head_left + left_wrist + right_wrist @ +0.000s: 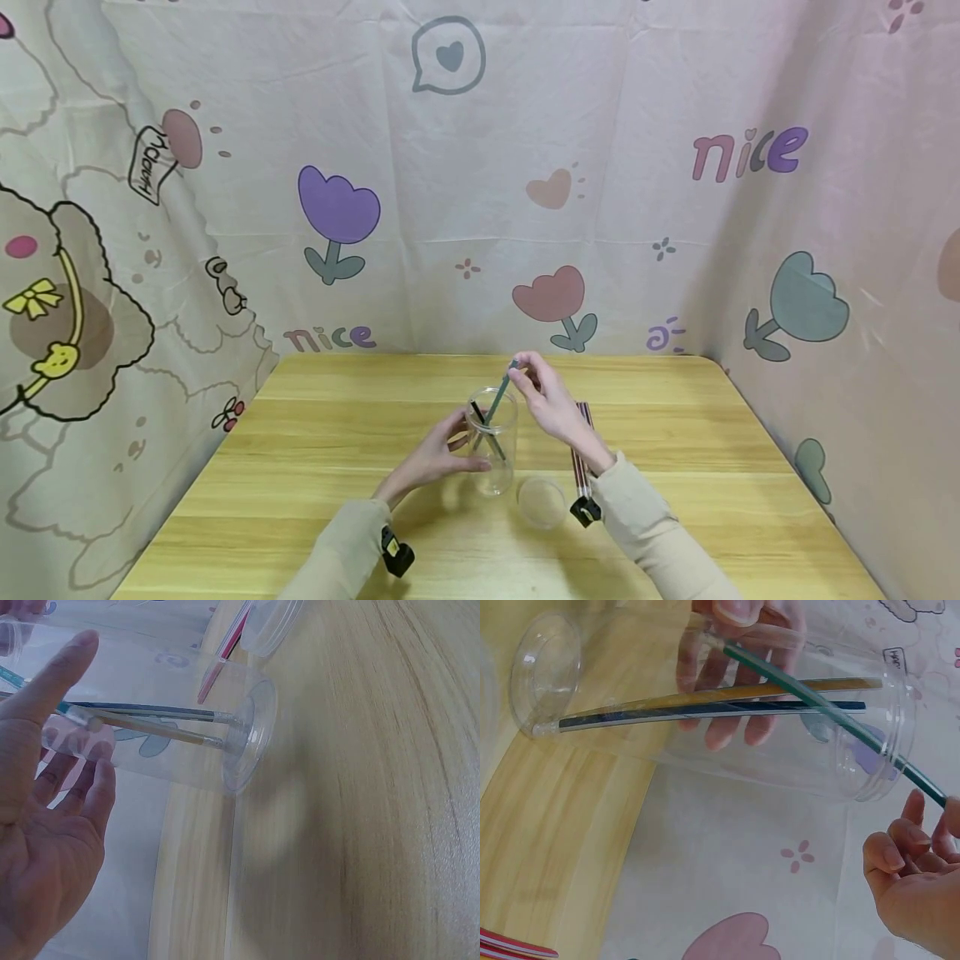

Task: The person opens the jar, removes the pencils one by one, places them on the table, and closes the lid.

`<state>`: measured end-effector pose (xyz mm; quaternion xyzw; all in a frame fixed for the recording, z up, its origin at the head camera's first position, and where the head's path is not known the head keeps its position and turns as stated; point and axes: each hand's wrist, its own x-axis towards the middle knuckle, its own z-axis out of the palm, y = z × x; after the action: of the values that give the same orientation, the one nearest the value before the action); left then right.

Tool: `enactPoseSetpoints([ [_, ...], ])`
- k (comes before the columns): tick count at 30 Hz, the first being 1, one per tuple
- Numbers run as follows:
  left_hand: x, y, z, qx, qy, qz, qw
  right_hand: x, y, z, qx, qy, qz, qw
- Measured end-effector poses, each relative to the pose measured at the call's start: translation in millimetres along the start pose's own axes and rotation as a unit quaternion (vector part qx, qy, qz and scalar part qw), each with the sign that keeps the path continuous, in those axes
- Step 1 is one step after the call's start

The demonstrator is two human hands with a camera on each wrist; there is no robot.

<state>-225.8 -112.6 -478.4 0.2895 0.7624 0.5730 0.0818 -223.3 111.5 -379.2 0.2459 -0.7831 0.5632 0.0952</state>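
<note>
A clear plastic jar (497,482) stands upright and uncapped on the table. My left hand (431,457) grips its side, the thumb near me and the fingers round the far side. Above the mouth, my right hand (551,407) pinches the upper end of a green pencil (501,396), which slants down into the jar. Inside, a dark blue pencil (705,712) and a golden-brown pencil (765,691) lean across the jar, their lower ends at the base in the left wrist view. The green one's lower end hangs above the base in the right wrist view.
A round clear lid (542,502) lies on the table right of the jar. Several reddish and dark pencils (577,467) lie beside it, partly hidden by my right wrist. Behind the wooden table (322,417) hangs a printed cloth (450,208).
</note>
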Motion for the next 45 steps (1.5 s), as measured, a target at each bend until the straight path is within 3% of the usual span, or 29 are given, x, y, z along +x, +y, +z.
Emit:
enactPoseSetpoints([
  [9, -0.1, -1.2, -0.2, -0.002, 0.000, 0.001, 1.0000, 0.1, 0.9, -9.5, 0.120, -0.006, -0.021, 0.9926],
  [21, -0.7, -0.3, -0.3, 0.000, 0.001, 0.000, 1.0000, -2.4, 2.2, -22.2, 0.206, 0.004, -0.052, 0.9771],
  [27, -0.7, -1.0, -0.4, 0.002, 0.001, 0.001, 1.0000, -4.5, 3.6, -24.5, 0.245, 0.035, -0.058, 0.9671],
  [37, -0.8, -0.3, -0.2, 0.006, 0.000, 0.001, 1.0000, -15.3, 14.4, -30.5, 0.371, 0.101, -0.057, 0.9211],
  [45, -0.5, -1.4, -0.2, 0.006, 0.000, 0.002, 1.0000, -25.8, 18.0, -37.2, 0.423, 0.128, -0.043, 0.8961],
])
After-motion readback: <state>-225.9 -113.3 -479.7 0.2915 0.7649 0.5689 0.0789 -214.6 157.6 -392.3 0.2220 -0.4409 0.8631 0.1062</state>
